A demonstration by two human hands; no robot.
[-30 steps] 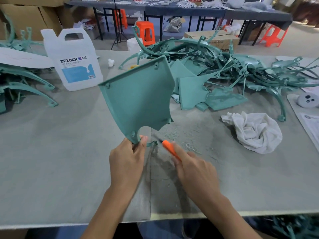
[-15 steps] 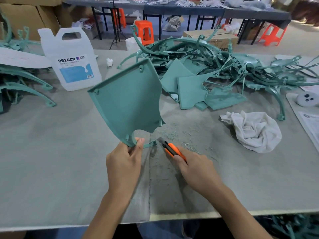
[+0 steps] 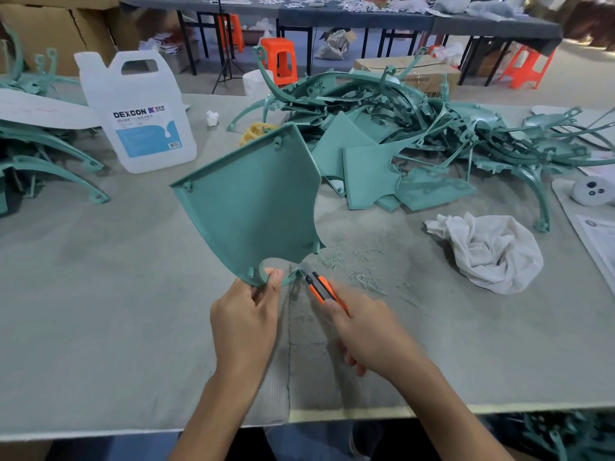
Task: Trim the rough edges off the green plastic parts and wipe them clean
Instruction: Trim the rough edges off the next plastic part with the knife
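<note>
Tilted further leftward than a second ago: green panel, upright over the table, pinched at its bottom corner by left hand. Clenched in right hand, orange knife, tip moved up against panel's lower edge. Behind, heap of green parts; rightward, crumpled white rag.

My left hand pinching the green panel upright by its bottom corner, my right hand gripping the orange knife, tip at the panel's lower edge, white rag on the counter, near the green parts pile
</note>
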